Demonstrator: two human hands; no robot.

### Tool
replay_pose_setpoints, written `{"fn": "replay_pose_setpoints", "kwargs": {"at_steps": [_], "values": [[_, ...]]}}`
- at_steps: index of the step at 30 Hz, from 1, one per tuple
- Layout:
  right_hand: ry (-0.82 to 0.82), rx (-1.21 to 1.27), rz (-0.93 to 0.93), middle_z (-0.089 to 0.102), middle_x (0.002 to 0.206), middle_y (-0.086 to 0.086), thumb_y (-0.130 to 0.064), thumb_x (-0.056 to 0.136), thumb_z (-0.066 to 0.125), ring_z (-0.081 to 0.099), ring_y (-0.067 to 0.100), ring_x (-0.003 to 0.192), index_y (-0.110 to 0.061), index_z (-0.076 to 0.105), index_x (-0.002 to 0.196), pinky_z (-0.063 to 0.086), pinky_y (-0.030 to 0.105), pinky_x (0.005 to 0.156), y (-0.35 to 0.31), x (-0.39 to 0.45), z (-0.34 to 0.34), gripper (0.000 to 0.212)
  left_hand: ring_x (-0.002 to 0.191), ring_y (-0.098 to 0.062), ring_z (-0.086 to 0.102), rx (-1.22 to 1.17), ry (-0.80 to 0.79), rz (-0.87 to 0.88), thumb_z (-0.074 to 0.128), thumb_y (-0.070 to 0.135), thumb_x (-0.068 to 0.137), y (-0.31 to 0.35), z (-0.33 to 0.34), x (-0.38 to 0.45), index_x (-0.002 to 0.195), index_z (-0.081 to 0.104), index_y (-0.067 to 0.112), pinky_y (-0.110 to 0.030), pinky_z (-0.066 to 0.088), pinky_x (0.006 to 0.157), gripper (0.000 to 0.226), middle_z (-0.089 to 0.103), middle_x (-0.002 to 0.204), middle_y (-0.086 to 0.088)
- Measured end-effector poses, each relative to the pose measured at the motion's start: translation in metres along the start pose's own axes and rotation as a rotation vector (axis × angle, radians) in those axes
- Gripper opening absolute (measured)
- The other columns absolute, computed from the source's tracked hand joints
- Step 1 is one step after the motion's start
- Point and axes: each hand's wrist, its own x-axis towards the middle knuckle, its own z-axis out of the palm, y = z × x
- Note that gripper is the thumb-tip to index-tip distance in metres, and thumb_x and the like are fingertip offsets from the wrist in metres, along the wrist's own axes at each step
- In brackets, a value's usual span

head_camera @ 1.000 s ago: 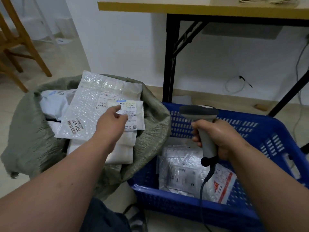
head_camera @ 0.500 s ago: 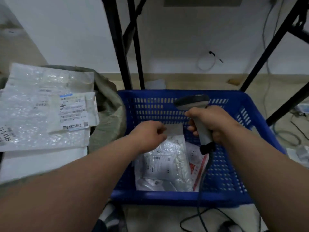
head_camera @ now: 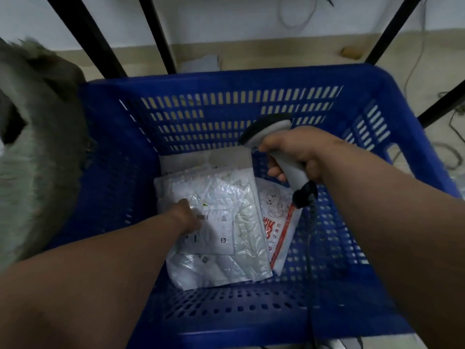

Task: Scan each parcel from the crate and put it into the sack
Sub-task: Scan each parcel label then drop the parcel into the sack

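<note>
Parcel-sorting back room: blue crate [head_camera: 251, 86] of parcels [head_camera: 226, 222] on floor, handheld scanner [head_camera: 284, 157], loose cables [head_camera: 412, 71].

Two bare forearms reaching in from the near edge, no sleeves in view, no watch, rings or gloves showing, left hand [head_camera: 187, 216] small and far down, right hand [head_camera: 295, 153] larger, knuckles rounded, thumb and fingers bare.

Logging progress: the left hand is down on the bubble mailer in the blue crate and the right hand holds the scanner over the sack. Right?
Not quite. The head view shows the right hand holding the scanner over the blue crate, not the sack. The left hand is indeed on the bubble mailer.
</note>
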Motion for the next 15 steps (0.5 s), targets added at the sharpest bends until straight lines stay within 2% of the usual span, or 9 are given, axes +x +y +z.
{"fn": "replay_pose_setpoints", "kwargs": {"at_steps": [3, 5, 7, 8, 10, 11, 13, 14, 15], "values": [[0.002, 0.014, 0.023, 0.066, 0.063, 0.007, -0.025, 0.087, 0.068, 0.064, 0.012, 0.041, -0.009, 0.062, 0.087, 0.054, 0.024, 0.044, 0.008, 0.019, -0.004, 0.017, 0.13, -0.032, 0.049, -0.119, -0.022, -0.109, 0.066, 0.033, 0.091, -0.002, 0.015, 0.014, 0.14, 0.043, -0.001, -0.034, 0.039, 0.104, 0.064, 0.05, 0.141, -0.018], [-0.014, 0.021, 0.046, 0.065, 0.069, 0.008, -0.025, 0.087, 0.068, 0.063, 0.012, 0.041, -0.008, 0.062, 0.089, 0.054, 0.024, 0.045, 0.013, 0.027, -0.006, 0.018, 0.136, -0.031, 0.041, -0.318, -0.085, -0.212, 0.072, 0.036, 0.086, -0.004, 0.028, 0.02, 0.148, 0.027, -0.004, -0.033, 0.037, 0.11, 0.086, 0.04, 0.149, -0.019], [-0.029, 0.027, 0.067, 0.064, 0.071, 0.009, -0.026, 0.087, 0.068, 0.063, 0.012, 0.042, -0.008, 0.061, 0.089, 0.053, 0.024, 0.045, 0.018, 0.032, -0.007, 0.019, 0.141, -0.031, 0.033, -0.52, -0.146, -0.294, 0.085, 0.027, 0.074, -0.007, 0.041, 0.024, 0.151, 0.008, -0.005, -0.035, 0.033, 0.114, 0.113, 0.028, 0.155, -0.021], [-0.031, 0.032, 0.071, 0.064, 0.071, 0.008, -0.026, 0.087, 0.068, 0.063, 0.012, 0.042, -0.008, 0.061, 0.089, 0.052, 0.023, 0.045, 0.02, 0.035, -0.007, 0.019, 0.141, -0.031, 0.033, -0.566, -0.142, -0.316, 0.086, 0.024, 0.073, -0.006, 0.046, 0.026, 0.151, 0.008, -0.005, -0.035, 0.033, 0.114, 0.114, 0.028, 0.155, -0.021], [-0.022, 0.042, 0.074, 0.064, 0.071, 0.009, -0.026, 0.087, 0.068, 0.063, 0.012, 0.042, -0.008, 0.061, 0.09, 0.053, 0.023, 0.045, 0.025, 0.039, -0.008, 0.02, 0.134, -0.033, 0.043, -0.587, -0.118, -0.34, 0.081, 0.021, 0.078, -0.008, 0.057, 0.032, 0.147, 0.026, -0.006, -0.035, 0.039, 0.109, 0.093, 0.041, 0.147, -0.021], [-0.017, 0.046, 0.077, 0.064, 0.071, 0.009, -0.025, 0.087, 0.069, 0.063, 0.012, 0.042, -0.007, 0.061, 0.09, 0.053, 0.024, 0.045, 0.026, 0.04, -0.008, 0.02, 0.124, -0.034, 0.053, -0.579, -0.099, -0.352, 0.077, 0.019, 0.083, -0.007, 0.059, 0.034, 0.136, 0.043, -0.007, -0.036, 0.044, 0.102, 0.069, 0.052, 0.135, -0.021], [-0.014, 0.05, 0.085, 0.065, 0.072, 0.01, -0.025, 0.086, 0.069, 0.063, 0.013, 0.043, -0.007, 0.061, 0.092, 0.053, 0.025, 0.046, 0.027, 0.04, -0.008, 0.02, 0.086, -0.033, 0.062, -0.643, -0.162, -0.334, 0.068, 0.012, 0.089, -0.002, 0.059, 0.035, 0.094, 0.063, -0.004, -0.036, 0.046, 0.083, 0.018, 0.064, 0.094, -0.019], [-0.013, 0.055, 0.088, 0.065, 0.073, 0.01, -0.024, 0.086, 0.069, 0.063, 0.014, 0.044, -0.007, 0.061, 0.094, 0.053, 0.025, 0.045, 0.028, 0.04, -0.009, 0.021, 0.077, -0.031, 0.058, -0.685, -0.192, -0.317, 0.068, 0.011, 0.089, -0.002, 0.059, 0.036, 0.08, 0.061, -0.002, -0.036, 0.046, 0.078, 0.017, 0.061, 0.083, -0.016], [-0.009, 0.063, 0.09, 0.065, 0.074, 0.011, -0.024, 0.085, 0.07, 0.064, 0.014, 0.045, -0.007, 0.061, 0.095, 0.052, 0.025, 0.045, 0.028, 0.039, -0.009, 0.022, 0.079, -0.029, 0.057, -0.723, -0.203, -0.308, 0.07, 0.013, 0.089, 0.0, 0.057, 0.035, 0.078, 0.059, 0.0, -0.037, 0.046, 0.077, 0.021, 0.06, 0.084, -0.015]]}}
